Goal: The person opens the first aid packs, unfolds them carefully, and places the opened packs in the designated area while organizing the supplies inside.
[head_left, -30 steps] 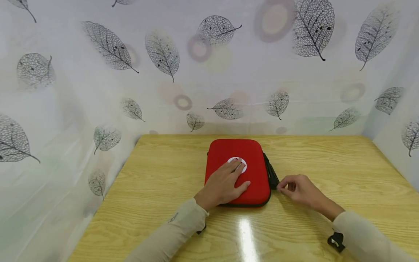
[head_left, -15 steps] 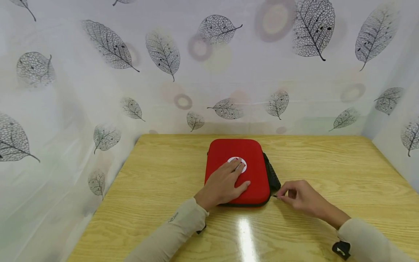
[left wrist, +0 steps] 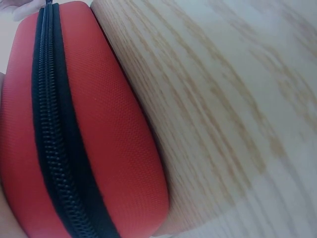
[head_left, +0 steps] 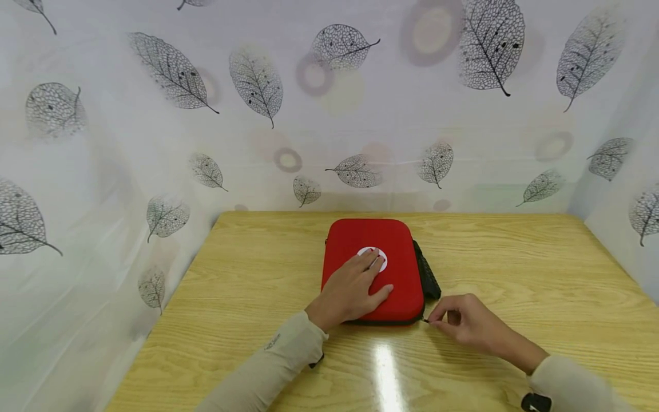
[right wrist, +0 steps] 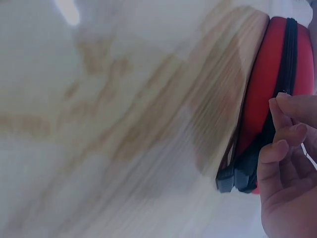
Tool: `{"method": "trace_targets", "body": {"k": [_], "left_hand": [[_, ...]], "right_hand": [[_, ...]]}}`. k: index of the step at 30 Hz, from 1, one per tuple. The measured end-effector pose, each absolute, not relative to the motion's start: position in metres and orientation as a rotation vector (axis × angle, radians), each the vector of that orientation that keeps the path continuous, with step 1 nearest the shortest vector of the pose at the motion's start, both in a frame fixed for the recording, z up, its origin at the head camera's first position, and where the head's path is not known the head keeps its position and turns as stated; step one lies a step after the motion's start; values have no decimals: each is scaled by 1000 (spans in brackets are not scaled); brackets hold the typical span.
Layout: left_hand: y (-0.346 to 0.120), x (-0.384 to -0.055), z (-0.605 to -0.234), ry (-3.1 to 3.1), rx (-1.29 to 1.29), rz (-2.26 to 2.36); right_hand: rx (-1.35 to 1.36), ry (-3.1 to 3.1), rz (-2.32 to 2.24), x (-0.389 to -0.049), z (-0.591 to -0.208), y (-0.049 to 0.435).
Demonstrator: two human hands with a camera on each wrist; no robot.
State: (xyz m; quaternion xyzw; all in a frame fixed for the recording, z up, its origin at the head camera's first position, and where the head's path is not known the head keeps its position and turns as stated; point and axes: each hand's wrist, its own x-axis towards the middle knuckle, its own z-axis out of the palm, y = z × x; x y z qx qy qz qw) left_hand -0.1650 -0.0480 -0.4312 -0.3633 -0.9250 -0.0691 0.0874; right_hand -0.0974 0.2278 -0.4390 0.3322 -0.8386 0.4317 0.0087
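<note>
A red zip-up case [head_left: 370, 236] with a white round emblem lies on the table. My left hand [head_left: 349, 289] rests flat on its lid, fingers over part of the emblem. At the case's near right corner my right hand [head_left: 471, 323] pinches a small dark zipper pull [head_left: 425, 320] between thumb and forefinger. In the left wrist view the black zipper [left wrist: 52, 129] runs along the case's side, its teeth together there. The right wrist view has the pinching fingertips [right wrist: 283, 99] right at the zipper band; they largely hide the pull.
A black carrying strap [head_left: 428, 274] lies against the case's right side, close to my right hand. The wooden table [head_left: 257, 269] meets leaf-printed cloth walls [head_left: 329, 126] at the back and sides. Light glares on the wood in front of the case.
My right hand has moved toward me along the case's right side, from beside the strap to the near corner, pulling the zipper pull. The left hand and the case have stayed put.
</note>
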Motion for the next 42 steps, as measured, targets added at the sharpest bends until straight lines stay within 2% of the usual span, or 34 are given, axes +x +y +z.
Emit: {"method": "trace_targets", "body": {"k": [19,29,42], "left_hand": [[-48,-165,-430,-2772,-1081,-166],[-47,-167,-431,-2765,-1082,-153],[-52,-166,-423,-2829,-1124,-254]], "right_hand": [[1038,-2570,1323,-85,-445,204],[939,-2624,1056,-78,-441,186],[872,-2606,923,-77,-441,189]]}}
